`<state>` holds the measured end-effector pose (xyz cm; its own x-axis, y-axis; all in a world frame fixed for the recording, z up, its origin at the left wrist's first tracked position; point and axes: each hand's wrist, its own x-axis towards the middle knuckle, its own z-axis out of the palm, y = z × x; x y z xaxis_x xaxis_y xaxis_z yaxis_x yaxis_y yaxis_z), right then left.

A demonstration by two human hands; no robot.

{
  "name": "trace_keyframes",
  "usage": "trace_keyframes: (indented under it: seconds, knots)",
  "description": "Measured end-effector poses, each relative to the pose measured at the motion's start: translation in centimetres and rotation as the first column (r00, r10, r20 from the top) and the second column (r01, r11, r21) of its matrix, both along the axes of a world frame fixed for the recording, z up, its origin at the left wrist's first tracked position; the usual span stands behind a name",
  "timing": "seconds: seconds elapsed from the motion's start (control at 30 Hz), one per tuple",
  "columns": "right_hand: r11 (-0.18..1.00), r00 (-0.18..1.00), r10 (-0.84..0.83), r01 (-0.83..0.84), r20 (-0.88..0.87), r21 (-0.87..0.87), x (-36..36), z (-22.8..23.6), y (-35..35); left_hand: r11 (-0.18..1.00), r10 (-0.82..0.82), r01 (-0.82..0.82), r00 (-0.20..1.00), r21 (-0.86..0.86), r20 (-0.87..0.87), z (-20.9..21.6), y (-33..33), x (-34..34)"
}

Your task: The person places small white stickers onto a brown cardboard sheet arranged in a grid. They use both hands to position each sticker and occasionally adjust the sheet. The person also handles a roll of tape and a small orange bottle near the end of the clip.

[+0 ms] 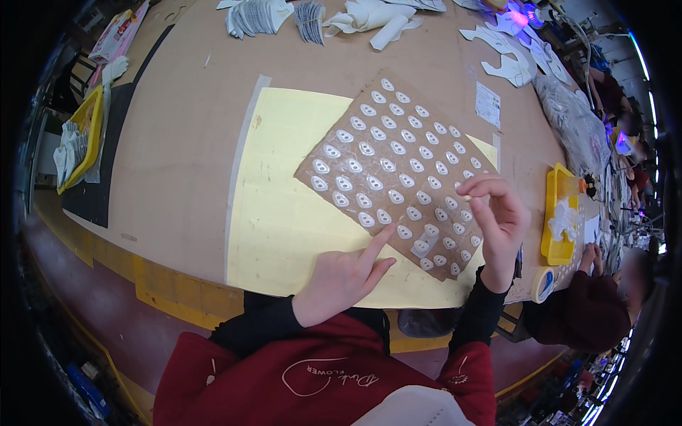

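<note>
A brown sheet [374, 86] lies askew on a larger pale yellow sheet [270, 199]. Rows of small white rounded pieces [388, 165], each with dark marks like two holes, cover the brown sheet. My left hand [343, 273] rests at its near left edge, index finger stretched onto the sheet, thumb apart, holding nothing. Above the sheet's right side, my right hand [497, 216] is raised with thumb and index finger pinched; a small pale bit between them is too small to name. A whitish translucent patch [424, 246] lies on the sheet between my hands.
Stacked grey-white cut pieces [257, 18] sit at the table's far side. A yellow tray [556, 245] and a round tub [543, 284] stand at right, a clear plastic bag [572, 124] beyond. A yellow bin [89, 142] is at left. Another person [586, 312] sits at right.
</note>
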<state>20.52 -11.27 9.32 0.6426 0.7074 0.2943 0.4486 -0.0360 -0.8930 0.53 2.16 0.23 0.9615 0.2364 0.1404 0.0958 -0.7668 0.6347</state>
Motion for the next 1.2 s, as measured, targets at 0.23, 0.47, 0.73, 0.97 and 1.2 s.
trace_keyframes:
  seconds: [0.23, 0.47, 0.73, 0.97, 1.2]
  knots:
    - [0.991, 1.000, 0.022, -0.020, -0.012, 0.129, 0.4, -1.1, -1.1, 1.000, -0.011, 0.011, 0.998, 0.014, 0.054, -0.1, 0.1, 0.0]
    - [0.972, 0.990, 0.062, -0.031, -0.128, 0.235, -0.2, -1.5, -0.4, 0.990, -0.012, 0.020, 0.998, -0.137, 0.058, -0.2, 0.3, -0.1]
    - [0.997, 0.999, 0.029, -0.030, 0.023, 0.069, -0.2, -2.9, 0.3, 0.931, 0.271, -0.231, 0.957, -0.283, 0.108, -0.1, 1.8, -1.3]
    - [0.997, 0.999, -0.003, 0.006, 0.042, -0.072, -1.3, -2.5, 3.1, 0.904, 0.329, -0.316, 0.944, -0.286, -0.004, -0.1, 2.1, -1.5]
    - [0.954, 1.000, 0.020, -0.016, 0.012, -0.298, -2.1, -2.6, 5.6, 0.953, 0.282, -0.279, 0.959, -0.116, 0.016, -0.4, 2.3, -1.2]
